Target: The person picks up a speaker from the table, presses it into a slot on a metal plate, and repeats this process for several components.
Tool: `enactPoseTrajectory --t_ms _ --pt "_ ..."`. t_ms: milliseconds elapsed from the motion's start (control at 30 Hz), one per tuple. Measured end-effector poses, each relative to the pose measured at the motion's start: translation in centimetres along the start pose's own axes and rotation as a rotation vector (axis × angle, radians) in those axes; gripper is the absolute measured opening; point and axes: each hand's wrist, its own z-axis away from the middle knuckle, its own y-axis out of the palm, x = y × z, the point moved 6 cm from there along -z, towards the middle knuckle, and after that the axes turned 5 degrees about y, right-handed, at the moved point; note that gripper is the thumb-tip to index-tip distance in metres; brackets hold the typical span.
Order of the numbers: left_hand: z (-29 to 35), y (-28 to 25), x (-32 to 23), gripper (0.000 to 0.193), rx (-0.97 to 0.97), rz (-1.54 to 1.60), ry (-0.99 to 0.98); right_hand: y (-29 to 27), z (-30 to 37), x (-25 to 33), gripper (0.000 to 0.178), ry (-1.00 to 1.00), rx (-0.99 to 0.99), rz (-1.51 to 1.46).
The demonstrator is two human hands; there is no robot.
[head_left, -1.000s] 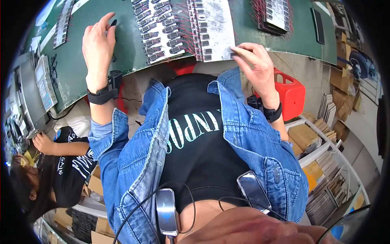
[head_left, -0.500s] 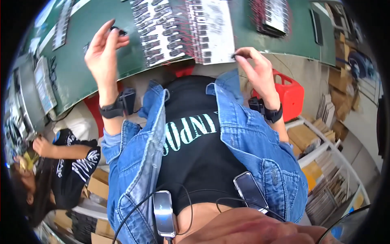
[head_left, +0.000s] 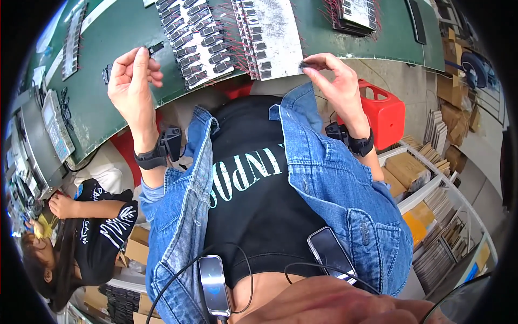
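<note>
My left hand (head_left: 132, 81) is pinched at the table's left, with a small black rectangular part (head_left: 156, 48) sticking out past its fingertips. At the near right corner of a white board (head_left: 280, 38), my right hand (head_left: 337, 81) holds a small black piece (head_left: 303, 65) between thumb and forefinger; its kind is hard to make out. Rows of black rectangular parts with thin red wires line this board's left side. Just left of it, another stack of white boards (head_left: 200, 51) carries more such parts, close to my left hand.
The green table (head_left: 124, 32) also holds a wired board stack (head_left: 356, 16), a black bar (head_left: 415, 21) and a grey keypad device (head_left: 56, 121). A red plastic stool (head_left: 386, 116) stands right. Cardboard boxes (head_left: 404, 167) fill a rack. Another person (head_left: 97, 221) works at left.
My left hand has come nearer to me with the black part and its fingers have curled in. The right hand stays pinched by the board corner. The view has shifted slightly.
</note>
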Motion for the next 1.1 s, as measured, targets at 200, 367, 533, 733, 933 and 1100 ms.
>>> enactPoseTrajectory --t_ms 200,367,533,733,933,1100 --pt "0.7 1.2 -0.7 0.017 0.004 -0.041 0.024 0.4 -0.3 0.5 0.017 0.047 0.006 0.064" --pt "0.6 0.0 -0.1 0.017 -0.026 -0.097 0.032 0.8 -0.7 -0.2 0.016 0.141 0.018 0.099" --pt "0.3 -3.3 1.7 0.017 -0.075 -0.435 0.085 0.6 -0.7 -1.9 0.015 0.222 0.069 -0.183" --pt "1.3 -2.5 -0.1 0.016 -0.055 -0.995 0.265 0.5 -0.7 -1.7 0.016 0.227 0.056 -0.273" --pt "3.5 3.4 -3.3 0.019 0.180 -0.468 0.247 0.6 -1.3 0.1 0.018 0.236 0.085 -0.588" --pt "5.6 9.9 -2.6 0.021 0.555 -0.351 0.120 3.7 -2.0 3.2 0.023 0.250 0.250 -0.726"
